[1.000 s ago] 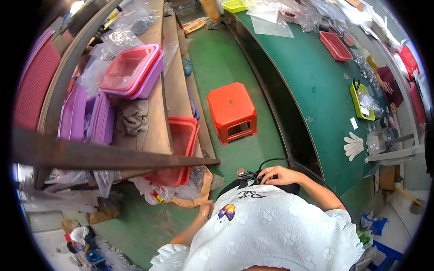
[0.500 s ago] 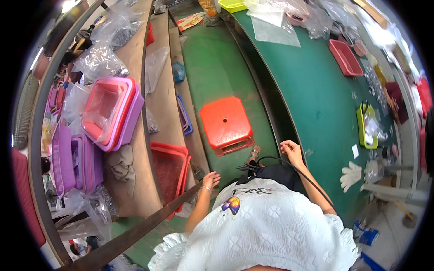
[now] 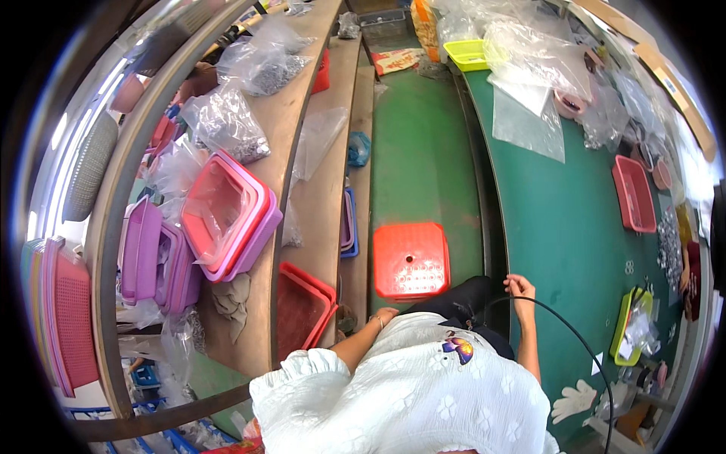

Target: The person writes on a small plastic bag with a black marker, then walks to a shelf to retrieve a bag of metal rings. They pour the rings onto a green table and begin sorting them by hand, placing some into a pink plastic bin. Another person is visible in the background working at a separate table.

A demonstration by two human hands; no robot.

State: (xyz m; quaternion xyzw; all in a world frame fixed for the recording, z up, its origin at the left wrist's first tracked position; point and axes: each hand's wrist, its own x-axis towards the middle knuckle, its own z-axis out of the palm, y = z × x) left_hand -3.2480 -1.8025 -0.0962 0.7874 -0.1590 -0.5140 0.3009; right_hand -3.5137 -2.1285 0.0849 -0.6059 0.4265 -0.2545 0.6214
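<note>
My left hand is beside my lap, its fingers loosely extended and partly hidden, with nothing seen in it. My right hand hovers at the near edge of the green table, fingers loosely bent and apart, holding nothing visible. A black cable arcs from my lap past the right wrist. In front of me on the green floor stands a red plastic stool with a hole in its top. Left of it, red trays sit low by the wooden shelf.
Stacked pink and purple baskets and bags of small parts lie on the shelf. The table bears a red tray, a lime-green tray, a white glove and clear plastic bags. Another person's arm shows at far right.
The view has shifted and turned, and the stool now appears nearer to my lap. My left hand has drawn in against my lap; my right hand is now over the table's edge.
</note>
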